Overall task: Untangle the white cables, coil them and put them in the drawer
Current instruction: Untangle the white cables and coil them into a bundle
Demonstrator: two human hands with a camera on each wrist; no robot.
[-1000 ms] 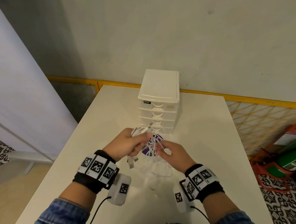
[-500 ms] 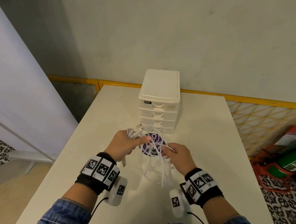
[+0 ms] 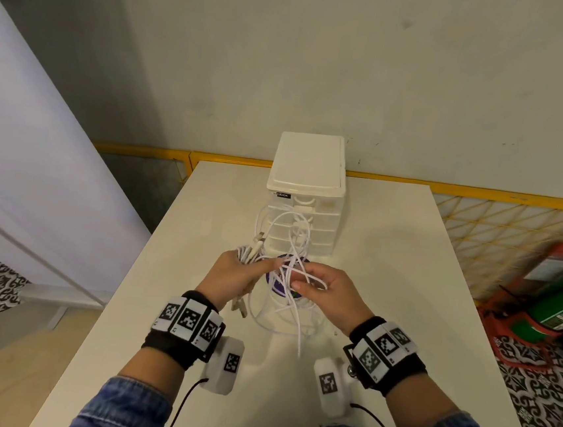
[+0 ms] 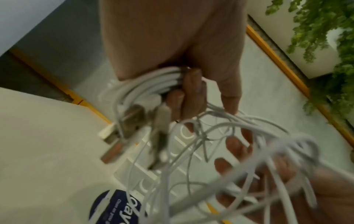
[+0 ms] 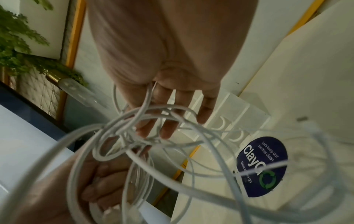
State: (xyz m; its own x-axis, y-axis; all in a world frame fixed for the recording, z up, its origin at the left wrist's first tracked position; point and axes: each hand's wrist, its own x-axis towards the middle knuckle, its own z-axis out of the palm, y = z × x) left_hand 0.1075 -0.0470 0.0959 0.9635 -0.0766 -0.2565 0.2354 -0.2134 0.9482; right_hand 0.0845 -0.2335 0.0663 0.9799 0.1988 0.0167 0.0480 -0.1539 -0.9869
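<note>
While the left hand (image 3: 232, 277) clenches coiled white cables (image 3: 283, 248), right hand (image 3: 331, 294) (fingers straight) has lifted loops higher.

Head camera looks down from above at a white table (image 3: 389, 258). Both wrist cameras sit close, facing forward along the fingers. All three share the drawer unit (image 3: 306, 195).

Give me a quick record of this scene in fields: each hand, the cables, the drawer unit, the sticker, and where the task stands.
left hand: grips a coiled bundle of white cables, plugs hanging beside the fingers
right hand: fingers straight, threaded into loose tangled loops
cable state: partly coiled, the rest tangled between the hands above the table
drawer unit: white, at the table's far end, drawers appear shut
round purple sticker: on the table before the unit
task stage: untangling; nothing in a drawer yet
</note>
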